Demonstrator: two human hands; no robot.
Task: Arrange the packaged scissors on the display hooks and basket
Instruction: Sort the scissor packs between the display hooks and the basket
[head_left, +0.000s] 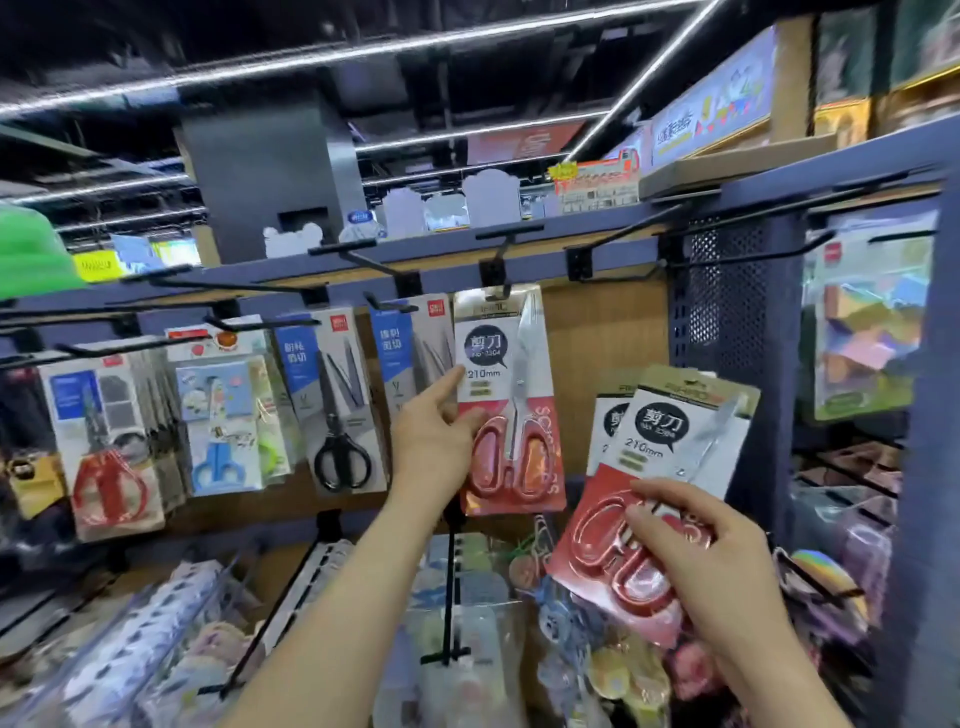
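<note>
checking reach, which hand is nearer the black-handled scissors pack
Left. The left hand pinches the hanging red pack just right of the black-handled scissors pack; the right hand grips red packs farther right, lower.

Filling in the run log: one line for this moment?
left hand pinches hung red scissors pack | right hand grips spare red scissors packs

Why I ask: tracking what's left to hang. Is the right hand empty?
No, the right hand grips packaged red-handled scissors at their handle end.
</note>
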